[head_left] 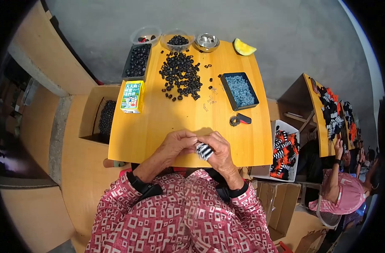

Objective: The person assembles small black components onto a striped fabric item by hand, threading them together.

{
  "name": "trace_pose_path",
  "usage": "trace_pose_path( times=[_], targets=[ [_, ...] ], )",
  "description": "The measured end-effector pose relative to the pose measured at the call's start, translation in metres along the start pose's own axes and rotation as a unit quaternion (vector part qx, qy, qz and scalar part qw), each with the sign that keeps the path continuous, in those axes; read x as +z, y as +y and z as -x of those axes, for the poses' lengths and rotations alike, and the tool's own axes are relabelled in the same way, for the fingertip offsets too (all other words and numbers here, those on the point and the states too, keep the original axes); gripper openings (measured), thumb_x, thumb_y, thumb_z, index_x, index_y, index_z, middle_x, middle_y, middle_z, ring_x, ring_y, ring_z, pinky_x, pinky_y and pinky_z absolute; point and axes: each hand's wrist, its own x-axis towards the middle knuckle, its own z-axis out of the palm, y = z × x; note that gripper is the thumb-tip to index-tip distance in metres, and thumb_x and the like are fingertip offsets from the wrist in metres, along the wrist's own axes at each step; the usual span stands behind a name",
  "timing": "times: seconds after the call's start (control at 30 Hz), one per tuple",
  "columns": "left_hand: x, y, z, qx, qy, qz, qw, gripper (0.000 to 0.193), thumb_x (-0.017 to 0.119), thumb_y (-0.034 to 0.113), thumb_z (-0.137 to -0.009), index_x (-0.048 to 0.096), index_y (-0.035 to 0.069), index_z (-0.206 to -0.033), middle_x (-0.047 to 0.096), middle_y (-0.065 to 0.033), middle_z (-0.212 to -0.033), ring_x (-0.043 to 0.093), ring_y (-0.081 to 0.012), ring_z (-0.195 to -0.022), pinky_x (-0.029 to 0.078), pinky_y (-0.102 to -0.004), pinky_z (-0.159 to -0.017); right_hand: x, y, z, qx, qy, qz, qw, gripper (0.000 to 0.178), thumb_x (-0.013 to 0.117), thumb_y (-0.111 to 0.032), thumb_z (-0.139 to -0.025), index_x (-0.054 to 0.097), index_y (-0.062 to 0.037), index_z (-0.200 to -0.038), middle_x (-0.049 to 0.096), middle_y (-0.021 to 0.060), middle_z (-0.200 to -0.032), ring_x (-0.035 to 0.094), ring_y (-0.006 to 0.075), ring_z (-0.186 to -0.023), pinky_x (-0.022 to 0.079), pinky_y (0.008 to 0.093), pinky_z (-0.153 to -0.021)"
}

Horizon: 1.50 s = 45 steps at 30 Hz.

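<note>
At the near edge of the table my right hand point(220, 152) is closed around a small black-and-white striped knitted piece point(204, 151), which pokes out on the side toward my left hand. My left hand point(175, 144) meets it there, thumb and fingers pinched together. Whatever sits between those left fingertips is too small or hidden to make out. Farther up the table lies a spread of small black ring-shaped and barrel-shaped pieces point(182, 75). A black tray point(256, 102) of tiny blue-grey pieces stands to the right, with a small black-and-red tool point(243, 118) near it.
Clear bowls point(163, 45), a black bin point(126, 72), a metal bowl point(206, 43) and a melon slice point(244, 47) line the far side. A yellow-green box point(132, 97) stands left. Right of the table, a white crate point(290, 176) holds striped and orange knitted pieces; another person point(342, 192) works beyond.
</note>
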Motion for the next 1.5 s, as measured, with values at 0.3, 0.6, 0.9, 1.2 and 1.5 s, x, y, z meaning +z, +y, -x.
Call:
trace_pose_path(
  times=[0.3, 0.6, 0.9, 1.2, 1.5],
  targets=[
    [-0.011, -0.007, 0.001, 0.039, -0.037, -0.027, 0.998, 0.018, 0.068, 0.018, -0.096, 0.067, 0.006, -0.109, 0.069, -0.0012, -0.095, 0.065, -0.0079, -0.086, 0.055, -0.0206, -0.077, 0.003, -0.003, 0.001, 0.055, -0.022, -0.064, 0.996, 0.031, 0.070, 0.005, -0.075, 0.069, -0.0010, -0.105, 0.064, 0.0121, -0.087, 0.065, 0.0277, -0.085, 0.051, 0.0340, -0.075],
    [-0.003, -0.010, 0.003, 0.073, -0.017, -0.062, 0.995, 0.021, 0.063, 0.017, -0.098, 0.066, 0.004, -0.115, 0.069, -0.0057, -0.102, 0.068, -0.0128, -0.091, 0.056, -0.0265, -0.083, -0.006, 0.001, 0.000, 0.065, -0.040, -0.041, 0.996, 0.030, 0.071, 0.005, -0.076, 0.069, -0.0019, -0.105, 0.065, 0.0100, -0.087, 0.062, 0.0219, -0.082, 0.050, 0.0310, -0.072],
    [-0.003, 0.001, 0.008, 0.042, -0.014, 0.011, 0.999, 0.024, 0.063, 0.016, -0.098, 0.064, 0.001, -0.117, 0.070, -0.0123, -0.105, 0.070, -0.0181, -0.096, 0.057, -0.0295, -0.088, -0.064, 0.057, -0.071, 0.072, 0.009, 0.166, 0.984, 0.025, 0.065, 0.003, -0.081, 0.070, 0.0012, -0.106, 0.069, 0.0170, -0.092, 0.067, 0.0329, -0.084, 0.054, 0.0377, -0.077],
    [-0.007, 0.001, 0.008, 0.023, -0.027, 0.034, 0.999, 0.026, 0.064, 0.017, -0.098, 0.064, 0.002, -0.118, 0.070, -0.0133, -0.106, 0.071, -0.0187, -0.096, 0.058, -0.0306, -0.089, -0.034, 0.078, -0.095, 0.025, -0.073, 0.315, 0.946, 0.018, 0.070, -0.003, -0.079, 0.070, -0.0069, -0.096, 0.063, 0.0130, -0.093, 0.062, 0.0342, -0.094, 0.052, 0.0449, -0.077],
    [-0.010, 0.009, 0.007, -0.005, -0.016, 0.058, 0.998, 0.027, 0.065, 0.018, -0.097, 0.064, 0.003, -0.120, 0.071, -0.0127, -0.107, 0.070, -0.0182, -0.099, 0.057, -0.0312, -0.091, -0.042, 0.086, -0.090, 0.130, -0.002, 0.132, 0.983, 0.012, 0.069, 0.006, -0.085, 0.064, -0.0024, -0.092, 0.065, 0.0040, -0.080, 0.060, 0.0097, -0.068, 0.050, 0.0261, -0.061]
  ],
)
